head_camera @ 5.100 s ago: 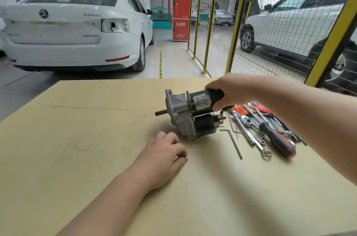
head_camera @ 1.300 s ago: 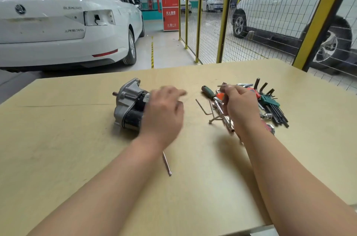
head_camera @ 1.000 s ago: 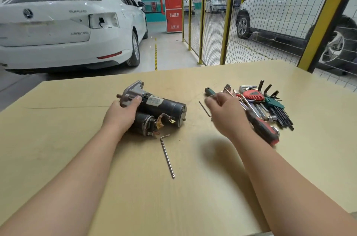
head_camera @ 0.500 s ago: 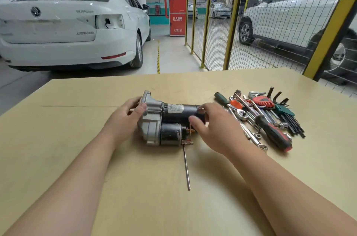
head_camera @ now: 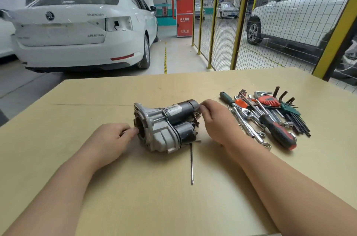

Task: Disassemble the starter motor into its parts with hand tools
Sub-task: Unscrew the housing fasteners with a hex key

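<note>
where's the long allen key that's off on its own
Head view, centre: the allen key lies flat on the table on the near side of the starter motor, its bent end by the motor, left of the tool pile.

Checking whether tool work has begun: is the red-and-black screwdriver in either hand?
No, the screwdriver lies untouched on the table, while the left hand and right hand are both at the starter motor.

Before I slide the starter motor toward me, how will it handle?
Probably heavy for its size: the starter motor looks all metal, with a cast housing. Its two round cylinders might rock or roll, though the wide flange on the table should steady it. Likely rigid, moving as one piece.
</note>
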Demonstrator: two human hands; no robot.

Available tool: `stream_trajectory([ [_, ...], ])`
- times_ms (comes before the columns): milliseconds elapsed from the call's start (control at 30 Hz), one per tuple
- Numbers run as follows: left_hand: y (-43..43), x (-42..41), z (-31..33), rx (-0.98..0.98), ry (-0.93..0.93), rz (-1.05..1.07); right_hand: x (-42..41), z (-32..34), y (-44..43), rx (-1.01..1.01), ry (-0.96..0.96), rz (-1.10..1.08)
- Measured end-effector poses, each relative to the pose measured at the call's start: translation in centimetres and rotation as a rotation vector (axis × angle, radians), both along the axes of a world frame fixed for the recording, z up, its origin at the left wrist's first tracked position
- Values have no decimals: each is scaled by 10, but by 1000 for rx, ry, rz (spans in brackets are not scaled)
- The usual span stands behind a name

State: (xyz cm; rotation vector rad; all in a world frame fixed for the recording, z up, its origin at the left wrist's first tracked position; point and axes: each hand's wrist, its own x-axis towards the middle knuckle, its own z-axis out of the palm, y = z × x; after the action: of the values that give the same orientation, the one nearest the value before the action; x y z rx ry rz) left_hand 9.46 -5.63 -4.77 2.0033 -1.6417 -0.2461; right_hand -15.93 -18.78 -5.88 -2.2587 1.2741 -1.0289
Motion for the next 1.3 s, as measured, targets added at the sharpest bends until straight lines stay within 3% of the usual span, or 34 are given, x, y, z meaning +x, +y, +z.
stream_trajectory([
  [167,-2,-43,51,-373,-5,18,-10,9,9,57,-171,56],
  [267,-9,-77,97,-534,-312,-75,1,19,16,100,-213,153],
  [333,-18,-90,120,-540,-507,-151,10,23,17,161,-252,173],
  [400,-29,-93,135,-509,-580,-216,14,24,16,228,-297,198],
  [533,-53,-97,145,-382,-387,-281,11,25,7,434,-411,220],
  [667,-76,-106,138,-276,-38,-244,-1,37,-3,524,-639,136],
  [767,-93,-115,134,-231,51,-268,-12,51,-10,504,-755,136],
  [1000,-110,-93,140,-130,116,-283,-4,43,-23,360,-757,119],
  [1133,-107,-59,134,-98,177,-257,21,8,-34,204,-542,-29],
  [1233,-104,-49,132,-47,316,-338,40,36,-54,134,-375,20],
  [1300,-102,-59,137,44,338,-430,41,74,-65,92,-460,-22],
])
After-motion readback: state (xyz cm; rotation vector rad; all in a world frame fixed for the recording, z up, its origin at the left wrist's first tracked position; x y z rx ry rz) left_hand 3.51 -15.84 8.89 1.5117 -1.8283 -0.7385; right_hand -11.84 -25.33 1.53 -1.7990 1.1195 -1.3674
